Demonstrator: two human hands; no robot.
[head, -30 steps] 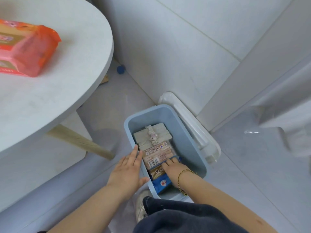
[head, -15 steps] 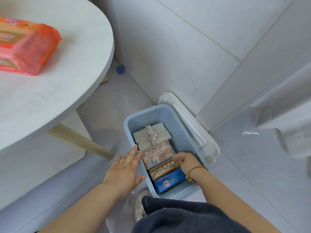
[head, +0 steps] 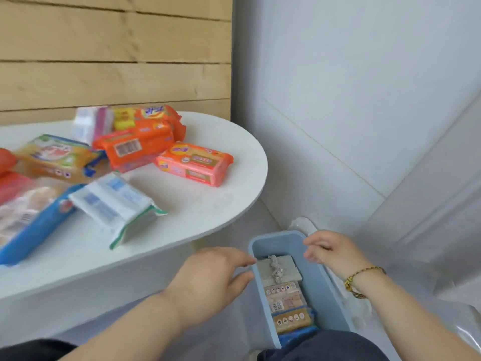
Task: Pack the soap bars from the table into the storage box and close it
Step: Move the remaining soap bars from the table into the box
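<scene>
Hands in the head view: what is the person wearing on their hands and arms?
The left hand and right hand are ungloved, and both forearms show no sleeves. The right wrist carries a thin braided bracelet, yellow-gold with darker strands. No ring or watch shows, though blur softens the fingers.
</scene>
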